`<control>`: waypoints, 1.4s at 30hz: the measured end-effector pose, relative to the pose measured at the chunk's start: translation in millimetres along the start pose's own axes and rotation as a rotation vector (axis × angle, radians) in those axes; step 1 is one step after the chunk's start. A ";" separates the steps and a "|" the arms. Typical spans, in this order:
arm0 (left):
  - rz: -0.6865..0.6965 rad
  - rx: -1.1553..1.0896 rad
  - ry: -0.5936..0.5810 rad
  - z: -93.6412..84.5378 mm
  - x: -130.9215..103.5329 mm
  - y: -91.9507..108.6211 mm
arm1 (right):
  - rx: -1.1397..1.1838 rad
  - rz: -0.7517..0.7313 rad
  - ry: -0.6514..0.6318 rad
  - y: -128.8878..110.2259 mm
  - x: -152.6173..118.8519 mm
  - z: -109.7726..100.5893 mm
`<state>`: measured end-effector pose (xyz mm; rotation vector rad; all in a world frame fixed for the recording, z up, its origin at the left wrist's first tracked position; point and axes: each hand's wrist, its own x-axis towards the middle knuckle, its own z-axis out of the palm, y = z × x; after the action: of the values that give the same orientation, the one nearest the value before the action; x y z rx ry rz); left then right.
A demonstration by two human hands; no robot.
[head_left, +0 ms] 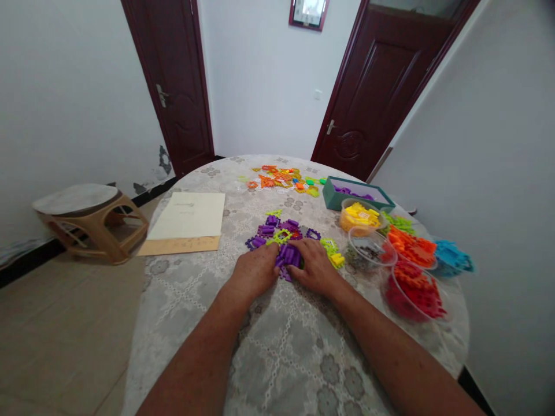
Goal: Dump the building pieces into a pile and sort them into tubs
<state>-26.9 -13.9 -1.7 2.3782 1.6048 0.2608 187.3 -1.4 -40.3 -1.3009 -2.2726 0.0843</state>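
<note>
Both hands are at a pile of mostly purple plastic building pieces [265,229] in the middle of the table. My left hand [256,270] presses against the near left side of the pile, fingers curled in. From the right, my right hand [315,267] curls over the same cluster. Between the two hands several purple tube-shaped pieces [289,254] are squeezed together. A lime-green frame piece [281,236] lies on top, just beyond my left fingers. Yellow-green pieces [332,248] sit right of my right hand. Some fingertips are hidden among the pieces.
Clear tubs of yellow [362,215], grey [368,248], orange [411,245], blue [453,257] and red pieces [416,292] stand at right, near a green box [333,199] with purple pieces. Loose orange pieces [277,176] lie farther back. A paper sheet [186,214] is at left.
</note>
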 end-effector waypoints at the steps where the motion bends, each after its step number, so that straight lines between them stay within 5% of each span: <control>1: 0.003 -0.003 0.003 0.0 -0.1 0.2 | 0.005 -0.012 0.010 1.2 -1.5 -0.5; 13: 0.048 -0.148 0.057 -2.8 4.3 -11.0 | 0.072 -0.085 0.145 8.2 -4.5 0.0; 20: 0.036 -0.120 0.057 -1.4 6.0 -14.1 | 0.239 0.119 0.280 -7.3 -7.2 -18.2; 26: 0.004 -0.055 0.001 -8.2 3.0 -9.7 | 0.315 0.256 0.082 -24.8 -9.9 -28.4; 31: 0.010 -0.048 0.021 -5.4 1.2 -12.6 | 0.441 0.209 -0.048 -32.8 -10.1 -22.6; 37: 0.202 -0.256 0.110 -8.2 -1.0 -17.6 | 0.635 0.311 -0.082 -37.0 -12.0 -12.0; 42: 0.245 -0.433 0.005 -20.7 -4.9 -8.3 | 0.878 0.406 -0.054 -43.7 -11.2 -7.2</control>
<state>-42.0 -13.1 15.3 2.2211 1.1139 0.5946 160.7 -35.4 -25.5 -1.2084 -1.6209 1.1218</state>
